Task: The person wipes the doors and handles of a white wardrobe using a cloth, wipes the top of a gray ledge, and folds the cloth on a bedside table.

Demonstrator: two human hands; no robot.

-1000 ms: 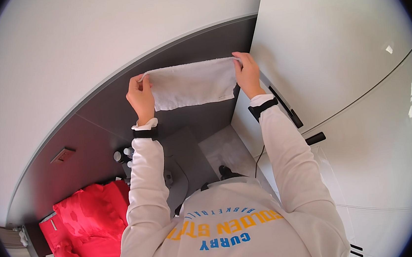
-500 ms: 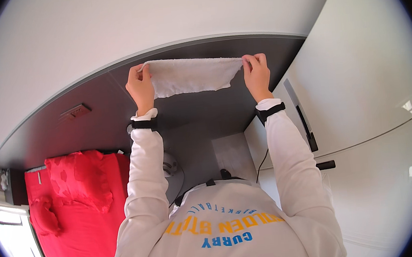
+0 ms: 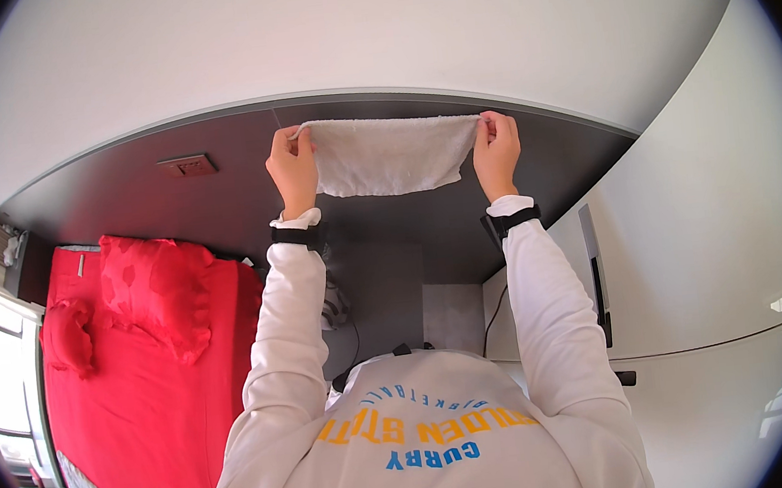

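White cloth: held up in air before dark grey wall panel, stretched nearly straight along top edge, hanging free below. Pinched at upper left corner by left hand, at upper right corner by right hand. Just turned further toward red bed; seemingly no progress beyond holding, still spread, not laid down.

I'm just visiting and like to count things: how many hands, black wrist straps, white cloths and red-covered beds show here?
Hands: 2 (left hand, right hand)
Black wrist straps: 2 (left strap, right strap)
White cloth: 1, held between the hands
Red-covered bed: 1, partly in view
Total: 6
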